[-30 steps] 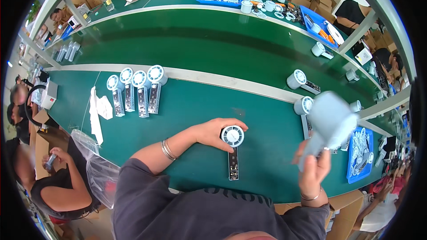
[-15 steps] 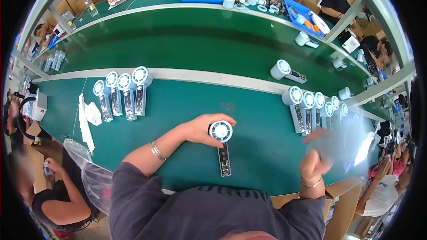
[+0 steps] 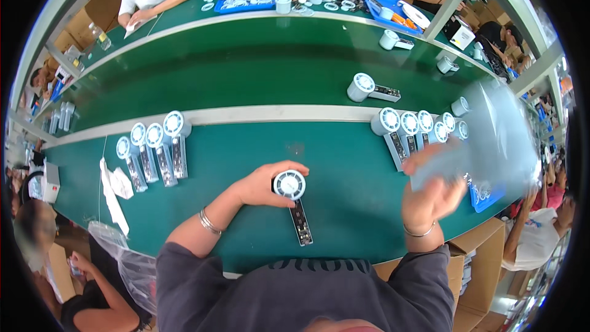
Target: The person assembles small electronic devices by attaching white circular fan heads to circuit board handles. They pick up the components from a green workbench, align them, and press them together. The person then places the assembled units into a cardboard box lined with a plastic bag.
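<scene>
"Gripping anything, the left hand (image 3: pixel 261 184)?"
"Yes, fingers round 1 fan-headed unit (image 3: pixel 289 185), board (image 3: pixel 302 224) toward the bench's (image 3: pixel 356 209) near edge."
"Right hand (image 3: pixel 430 200)?"
"Clasping 1 blurred blue-grey housing (image 3: pixel 498 138) by the right edge."

Green bench (image 3: pixel 230 147): four round-headed units (image 3: pixel 165 166) left, single unit (image 3: pixel 300 221) mid-bench, unit row (image 3: pixel 424 122) right; white sheet (image 3: pixel 112 200), blue tray (image 3: pixel 474 199).

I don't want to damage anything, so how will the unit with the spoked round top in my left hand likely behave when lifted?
The unit probably stays stiff: its handle runs straight. The bare circuit board along it looks fragile, with no cover visible. It may feel top-heavy, since its round head is much wider than the handle.
</scene>
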Demonstrator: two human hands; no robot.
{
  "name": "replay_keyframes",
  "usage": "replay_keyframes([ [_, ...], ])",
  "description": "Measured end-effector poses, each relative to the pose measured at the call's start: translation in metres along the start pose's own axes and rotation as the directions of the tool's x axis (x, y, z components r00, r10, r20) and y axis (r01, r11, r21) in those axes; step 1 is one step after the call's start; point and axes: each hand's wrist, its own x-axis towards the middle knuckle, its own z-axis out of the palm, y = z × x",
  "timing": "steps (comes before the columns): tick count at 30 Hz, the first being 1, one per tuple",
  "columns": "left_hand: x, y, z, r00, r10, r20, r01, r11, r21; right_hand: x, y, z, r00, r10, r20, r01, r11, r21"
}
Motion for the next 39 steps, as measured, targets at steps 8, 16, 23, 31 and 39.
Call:
replay_keyframes([
  [8, 0.001, 0.003, 0.001, 0.998, -0.070, -0.004, 0.069, 0.997, -0.046, 0.011, 0.049, 0.043, 0.804, 0.494, 0.331, -0.555, 0.823, 0.119],
  [16, 0.001, 0.004, 0.001, 0.997, -0.081, 0.007, 0.081, 0.996, -0.039, -0.004, 0.077, 0.071, 0.772, 0.508, 0.382, -0.594, 0.790, 0.150],
  [23, 0.000, 0.002, 0.000, 0.998, -0.056, 0.010, 0.056, 0.998, 0.001, -0.003, 0.083, 0.085, 0.756, 0.524, 0.393, -0.618, 0.769, 0.165],
  [31, 0.000, 0.000, -0.001, 1.000, -0.017, 0.012, 0.017, 1.000, -0.011, 0.003, 0.095, 0.113, 0.745, 0.534, 0.401, -0.618, 0.778, 0.112],
  [39, 0.000, -0.001, -0.002, 1.000, -0.005, 0.020, 0.005, 1.000, -0.017, 0.008, 0.119, 0.144, 0.763, 0.503, 0.406, -0.576, 0.814, 0.074],
])
